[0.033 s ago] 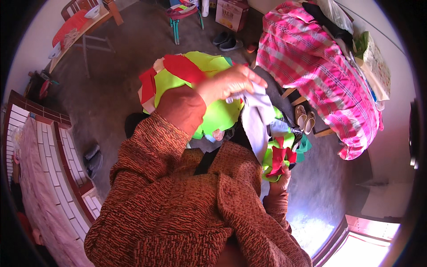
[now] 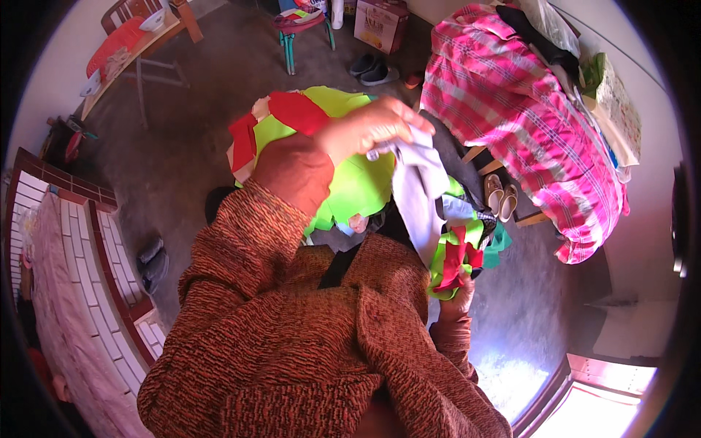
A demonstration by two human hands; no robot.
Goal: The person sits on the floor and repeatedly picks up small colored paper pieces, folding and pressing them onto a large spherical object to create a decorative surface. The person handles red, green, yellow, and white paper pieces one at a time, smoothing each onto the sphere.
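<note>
My left hand (image 2: 380,130) reaches across in front of me, its fingers closed on the upper end of a pale lilac cloth (image 2: 422,182). The cloth hangs in a long strip toward my right side. Low on the right, my right hand (image 2: 458,299) grips a bunch of fabric scraps (image 2: 456,259) in bright green and red, with dark and bluish pieces above. The cloth's lower end runs down beside this bunch; whether they are joined I cannot tell. Behind my left arm lies a wide heap of cloth pieces (image 2: 358,186), mostly bright green with red ones on top.
At the right, a pink plaid cloth (image 2: 504,124) covers a piece of wooden-legged furniture. Beige shoes (image 2: 500,196) stand beside it, dark shoes (image 2: 374,69) farther off. A small chair (image 2: 301,25) and a carton (image 2: 380,25) are at the back, a table (image 2: 139,51) at far left.
My left hand has shifted slightly left and up with the lilac cloth. The right hand and its scraps have barely moved.
</note>
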